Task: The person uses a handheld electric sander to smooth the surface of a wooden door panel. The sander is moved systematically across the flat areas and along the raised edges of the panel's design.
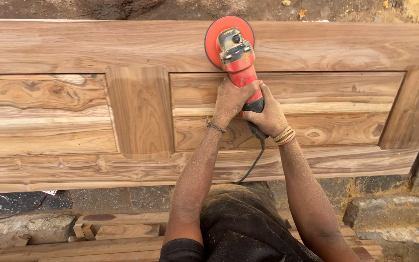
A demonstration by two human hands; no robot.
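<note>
Both hands clamped on a red angle grinder (238, 60), left hand (230, 99) over the body and right hand (266, 116) lower on the grip, fingers (249, 115) wrapped tight round it. Orange sanding disc (217, 36) pressed flat to the far rail of a panelled wooden door (141, 111) (laid flat, panels up). Near rail and panels apparently smooth and pale already; far rail under the disc seemingly in progress. Black cord (254, 162) trailing near. Loose timber strips (117, 233) below.

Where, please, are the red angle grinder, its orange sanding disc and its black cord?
red angle grinder (241, 65), head view, on its red body.
orange sanding disc (213, 36), head view, on its left rim.
black cord (253, 165), head view, mid-length below the hands.
</note>
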